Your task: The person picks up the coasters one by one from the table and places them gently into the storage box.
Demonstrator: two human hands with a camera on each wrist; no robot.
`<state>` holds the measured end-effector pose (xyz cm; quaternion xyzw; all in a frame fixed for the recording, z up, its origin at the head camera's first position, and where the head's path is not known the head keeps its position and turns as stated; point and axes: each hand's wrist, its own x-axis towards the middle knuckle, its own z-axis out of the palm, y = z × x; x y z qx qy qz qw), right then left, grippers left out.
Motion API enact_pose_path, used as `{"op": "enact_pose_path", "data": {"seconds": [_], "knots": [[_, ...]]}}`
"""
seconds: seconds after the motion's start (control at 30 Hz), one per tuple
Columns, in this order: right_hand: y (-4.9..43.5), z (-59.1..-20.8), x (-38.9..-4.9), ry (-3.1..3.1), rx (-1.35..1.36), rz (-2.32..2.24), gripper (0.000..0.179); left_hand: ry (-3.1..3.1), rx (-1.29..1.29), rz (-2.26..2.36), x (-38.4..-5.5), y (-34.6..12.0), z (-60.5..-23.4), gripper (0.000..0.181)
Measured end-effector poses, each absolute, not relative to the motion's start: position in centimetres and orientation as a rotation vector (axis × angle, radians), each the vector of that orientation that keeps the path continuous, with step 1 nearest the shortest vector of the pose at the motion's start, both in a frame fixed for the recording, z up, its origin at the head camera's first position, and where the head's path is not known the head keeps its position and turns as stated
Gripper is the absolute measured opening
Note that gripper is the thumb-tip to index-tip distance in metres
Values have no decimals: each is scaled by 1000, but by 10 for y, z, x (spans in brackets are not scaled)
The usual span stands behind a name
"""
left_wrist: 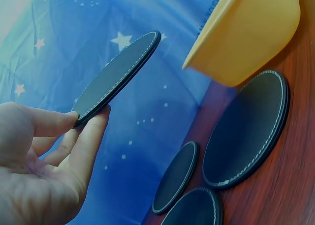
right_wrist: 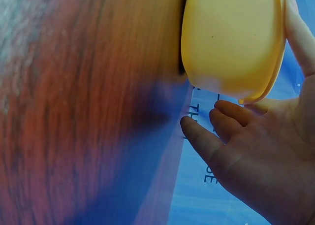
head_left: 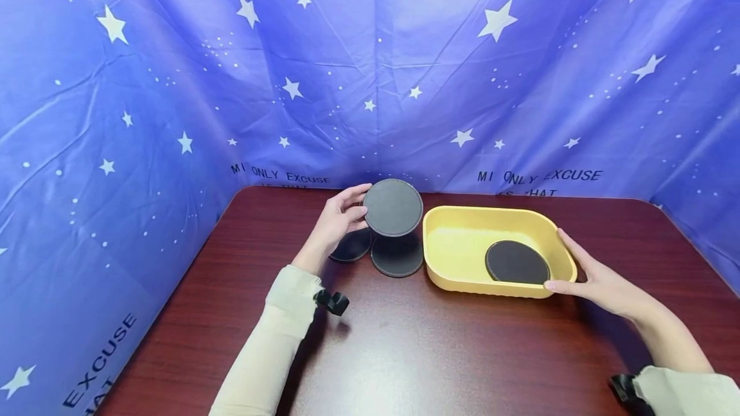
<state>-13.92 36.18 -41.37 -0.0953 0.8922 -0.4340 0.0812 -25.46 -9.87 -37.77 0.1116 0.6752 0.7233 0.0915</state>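
Left wrist: fingers (left_wrist: 89,140) pinch one disc (left_wrist: 118,80) near three others (left_wrist: 247,129); right fingers (head_left: 577,250), spread, touch one tub (head_left: 457,284) (fifth disc (head_left: 516,262) inside).

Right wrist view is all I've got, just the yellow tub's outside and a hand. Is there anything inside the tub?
Observer: Yes, one black disc lies in the yellow tub, at the end nearest the right hand.
Operator: What's the left hand doing?
Observer: The left hand pinches another disc by its edge, above the table.
Operator: Any discs on the table?
Observer: The left wrist view shows three more discs there.
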Motion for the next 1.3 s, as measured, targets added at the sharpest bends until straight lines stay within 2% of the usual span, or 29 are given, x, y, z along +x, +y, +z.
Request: {"op": "enact_pose_path", "data": {"seconds": [1.3], "knots": [[365, -419, -140, 2692, -297, -1291, 103, 1968, 520, 1969, -245, -4, -390, 48]]}}
